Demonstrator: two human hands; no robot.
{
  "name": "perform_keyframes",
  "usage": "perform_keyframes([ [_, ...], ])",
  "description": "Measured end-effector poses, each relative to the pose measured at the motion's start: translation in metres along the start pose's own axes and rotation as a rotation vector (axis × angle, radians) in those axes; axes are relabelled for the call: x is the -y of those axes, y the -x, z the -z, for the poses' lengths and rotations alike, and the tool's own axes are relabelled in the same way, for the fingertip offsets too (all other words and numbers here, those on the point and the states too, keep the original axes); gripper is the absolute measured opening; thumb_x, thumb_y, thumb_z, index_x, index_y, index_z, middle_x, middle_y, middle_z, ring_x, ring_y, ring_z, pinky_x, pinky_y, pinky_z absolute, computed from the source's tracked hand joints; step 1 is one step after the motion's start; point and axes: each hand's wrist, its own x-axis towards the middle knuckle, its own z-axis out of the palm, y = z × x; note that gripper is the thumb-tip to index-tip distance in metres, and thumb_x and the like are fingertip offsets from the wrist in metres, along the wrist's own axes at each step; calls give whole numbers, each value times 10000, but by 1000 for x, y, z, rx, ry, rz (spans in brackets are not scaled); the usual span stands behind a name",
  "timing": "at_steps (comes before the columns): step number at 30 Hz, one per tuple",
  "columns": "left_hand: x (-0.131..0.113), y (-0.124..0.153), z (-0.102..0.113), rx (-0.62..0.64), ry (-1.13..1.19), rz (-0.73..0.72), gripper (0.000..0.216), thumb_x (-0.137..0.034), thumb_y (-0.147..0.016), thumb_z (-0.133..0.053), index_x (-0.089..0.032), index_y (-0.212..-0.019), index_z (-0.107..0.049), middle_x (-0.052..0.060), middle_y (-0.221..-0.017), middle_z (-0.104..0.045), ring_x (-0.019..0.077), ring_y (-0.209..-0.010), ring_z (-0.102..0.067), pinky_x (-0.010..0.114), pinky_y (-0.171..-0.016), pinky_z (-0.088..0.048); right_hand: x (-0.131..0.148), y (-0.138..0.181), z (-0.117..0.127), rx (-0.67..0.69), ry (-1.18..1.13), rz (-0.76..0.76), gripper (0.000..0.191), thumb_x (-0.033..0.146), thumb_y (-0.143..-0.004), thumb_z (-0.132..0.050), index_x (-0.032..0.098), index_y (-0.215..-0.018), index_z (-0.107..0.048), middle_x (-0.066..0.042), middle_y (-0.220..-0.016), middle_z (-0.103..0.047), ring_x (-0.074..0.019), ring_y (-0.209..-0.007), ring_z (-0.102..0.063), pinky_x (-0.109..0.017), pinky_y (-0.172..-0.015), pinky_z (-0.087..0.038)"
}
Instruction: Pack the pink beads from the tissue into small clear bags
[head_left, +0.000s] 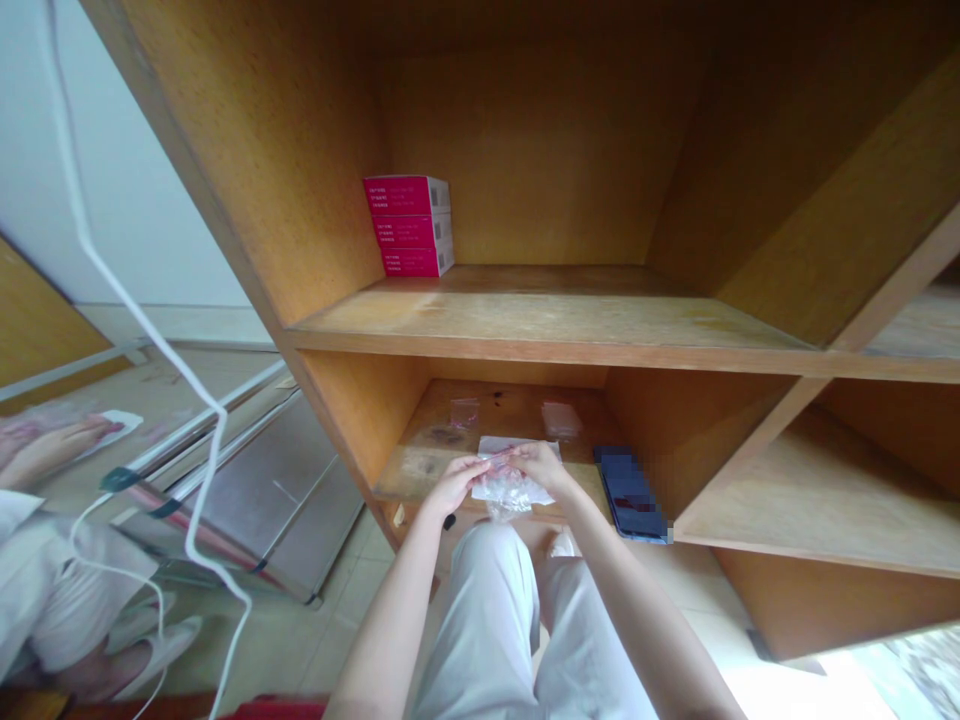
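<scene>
Logged from my remote view, left to right: a white cable (pixel 142 300) hanging at 9 o'clock; then, at 6 o'clock, the left hand (pixel 454 485) and right hand (pixel 541 465), fingers closed in a pinch on a clear plastic bag (pixel 510 492), held over a white sheet (pixel 517 446) at the front of the lower wooden shelf (pixel 442 425); and a dark phone (pixel 631 492) lying just beside them at 4 o'clock. Two small clear packets (pixel 465 412) lie behind the hands, and three stacked pink boxes (pixel 409 225) stand on the shelf above at 11 o'clock.

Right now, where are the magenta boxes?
In the head view, the three stacked magenta boxes stand back left on the upper wooden shelf, against its rear panel, above the clear plastic bag between the left hand and right hand.
</scene>
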Motion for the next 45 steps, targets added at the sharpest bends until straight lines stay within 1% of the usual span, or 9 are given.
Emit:
perform_keyframes([
  [9, -1, 1, 1, 33, -23, 6, 218, -318, -660, -647, -100, -668, -637, 28, -614, -588, 84, -540, -486, 210, -534, -342, 5, 7, 8, 21, -63, 4, 339, 437, -612, -600, 106, -669, -650, -37, -569, -629, -87, -430, -474, -200, -434, -344],
  [14, -1, 1, 1, 1, -2, 29, 234, -324, -632, -673, -100, -610, -608, 23, -570, -578, 87, -524, -497, 208, -527, -350, 5, 6, 8, 21, -19, 10, 371, 467, -662, -554, 105, -643, -634, -21, -502, -589, -78, -404, -449, -193, -413, -326],
  [21, -2, 1, 2, -72, 119, 33, 245, -331, -607, -693, -125, -626, -560, -9, -553, -548, 69, -498, -489, 184, -485, -342, 8, 7, 5, -111, -90, 44, 293, 390, -648, -595, 169, -839, -569, -6, -654, -613, -96, -458, -529, -195, -420, -404],
  [26, -2, 0, 1, -82, 109, 28, 260, -353, -623, -678, -130, -632, -545, -18, -534, -528, 62, -482, -474, 179, -471, -326, 3, 12, 5, 0, 4, 107, 303, 430, -660, -582, 148, -767, -615, -35, -706, -625, -121, -541, -564, -223, -488, -438],
  [29, -4, 2, -1, -51, 88, 13, 251, -357, -651, -655, -133, -720, -567, -14, -572, -542, 69, -510, -489, 185, -500, -343, 3, 13, 3, 35, 13, 125, 318, 393, -665, -581, 147, -857, -641, -61, -832, -645, -146, -645, -584, -247, -556, -456],
  [32, -6, 4, -4, 30, 20, 16, 259, -357, -668, -640, -129, -775, -577, -4, -591, -558, 84, -536, -509, 195, -520, -352, 9, 12, 3, -36, -26, 124, 341, 347, -678, -553, 145, -941, -632, -64, -866, -650, -147, -654, -584, -256, -578, -457],
  [35, -7, 7, -4, 69, -54, 9, 254, -359, -661, -643, -123, -725, -573, 6, -575, -566, 96, -531, -519, 203, -516, -344, 17, 10, 6, -139, 10, 120, 366, 309, -689, -521, 131, -995, -616, -50, -764, -657, -120, -562, -546, -228, -511, -423],
  [39, -7, 8, -3, 71, -23, 12, 222, -328, -659, -647, -125, -683, -559, 8, -580, -567, 96, -540, -520, 211, -541, -359, 17, 3, 13, -197, 65, 107, 396, 296, -696, -493, 129, -1040, -596, -22, -629, -637, -94, -449, -484, -209, -435, -372],
  [45, -7, 7, -2, 71, 90, 30, 188, -297, -660, -647, -137, -685, -551, -8, -589, -556, 89, -555, -519, 215, -572, -374, 6, -28, 49, -332, -109, 181, 382, 360, -680, -527, 148, -989, -604, -50, -678, -652, -166, -654, -614, -275, -614, -460],
])
